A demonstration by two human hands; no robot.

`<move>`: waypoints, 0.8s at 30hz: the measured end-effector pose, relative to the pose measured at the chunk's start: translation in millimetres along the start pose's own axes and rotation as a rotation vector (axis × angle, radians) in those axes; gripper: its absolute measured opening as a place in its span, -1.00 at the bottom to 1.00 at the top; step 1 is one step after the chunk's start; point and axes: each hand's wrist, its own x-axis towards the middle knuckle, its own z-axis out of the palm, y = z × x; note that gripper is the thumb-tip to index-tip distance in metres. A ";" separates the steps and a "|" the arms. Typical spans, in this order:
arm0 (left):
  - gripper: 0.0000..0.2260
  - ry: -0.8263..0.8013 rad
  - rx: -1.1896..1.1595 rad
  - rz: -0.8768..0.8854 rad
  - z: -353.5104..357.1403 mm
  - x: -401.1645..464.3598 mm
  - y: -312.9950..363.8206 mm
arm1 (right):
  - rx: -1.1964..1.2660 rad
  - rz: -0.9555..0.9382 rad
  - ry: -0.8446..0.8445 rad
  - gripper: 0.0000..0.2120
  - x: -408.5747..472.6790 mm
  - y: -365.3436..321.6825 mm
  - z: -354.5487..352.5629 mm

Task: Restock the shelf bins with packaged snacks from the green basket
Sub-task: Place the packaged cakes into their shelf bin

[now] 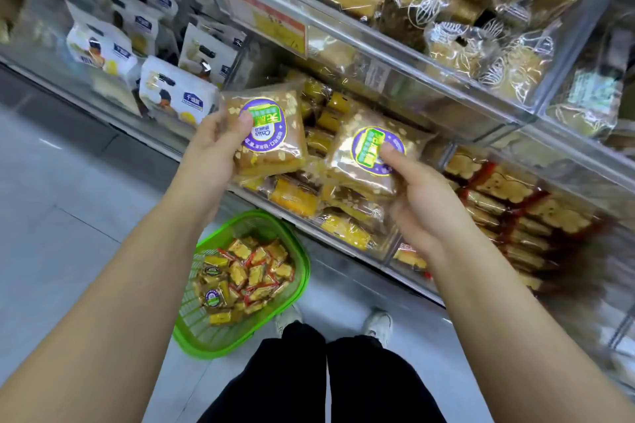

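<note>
My left hand grips a clear-wrapped cake packet with a purple and green round label, held up in front of the shelf. My right hand pinches a second packet of the same kind, thumb on its label, just above the clear shelf bin that holds similar yellow cake packets. The green basket stands on the floor below my arms, with several small packaged snacks in red and yellow wrappers inside.
To the right, another bin holds rows of red-wrapped biscuits. The upper shelf carries clear-wrapped cakes behind a transparent front. White bagged snacks fill the bin at the left. My legs and white shoes stand beside the basket on the grey floor.
</note>
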 end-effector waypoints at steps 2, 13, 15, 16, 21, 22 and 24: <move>-0.53 0.034 0.048 -0.021 -4.4 2.9 -2.9 | -0.071 0.021 -0.040 -0.76 10.8 -6.1 14.0; -0.52 0.023 0.102 0.034 -29.7 16.5 3.4 | -0.888 0.018 0.182 -0.44 70.0 -19.2 53.8; -0.47 0.014 0.093 0.040 -27.4 22.1 7.7 | -0.870 0.018 0.142 -0.42 71.5 -16.9 44.7; -0.48 0.002 0.091 0.043 -24.6 25.4 9.9 | -0.818 0.050 0.116 -0.46 69.5 -14.2 37.9; -0.77 -0.114 0.248 0.060 0.2 42.4 1.6 | -0.766 0.094 0.178 -0.57 62.6 -0.8 2.2; -0.79 -0.125 0.304 0.061 4.0 44.6 -2.1 | -0.687 0.094 0.184 -0.58 63.7 -0.9 0.7; -0.67 -0.108 0.442 0.030 7.4 46.4 -4.4 | -0.475 0.065 0.176 -0.63 69.5 -3.1 1.4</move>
